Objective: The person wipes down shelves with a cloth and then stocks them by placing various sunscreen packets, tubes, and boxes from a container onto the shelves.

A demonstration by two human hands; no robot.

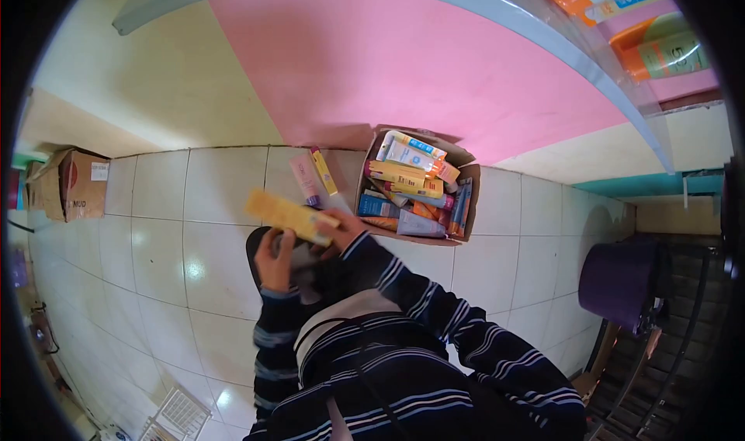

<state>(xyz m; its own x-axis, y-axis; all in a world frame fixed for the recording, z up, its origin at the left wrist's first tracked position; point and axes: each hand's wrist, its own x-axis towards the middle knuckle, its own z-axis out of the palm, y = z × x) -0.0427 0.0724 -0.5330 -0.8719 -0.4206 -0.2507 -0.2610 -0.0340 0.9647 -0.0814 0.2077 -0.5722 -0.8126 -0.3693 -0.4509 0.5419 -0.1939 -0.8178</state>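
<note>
A yellow carton (pixel 283 213), slightly blurred, is held between both hands above the tiled floor. My right hand (pixel 342 232) grips its right end, and my left hand (pixel 274 261) has its curled fingers against the lower edge. Just beyond the hands, a pink tube (pixel 303 176) with a dark cap lies on the floor beside a slim yellow box (pixel 323 171). To the right, an open cardboard box (pixel 413 241) is packed with several tubes and small cartons, among them a white-and-orange tube (pixel 409 155) and yellow cartons (pixel 397 171).
Overhead, a grey shelf edge (pixel 497 2) juts from the pink wall, with orange sunscreen bottles (pixel 660 49) on it. Another cardboard box (pixel 84 185) stands at the left wall. A purple bin (pixel 618 284) stands at right, a white rack (pixel 182 412) at lower left.
</note>
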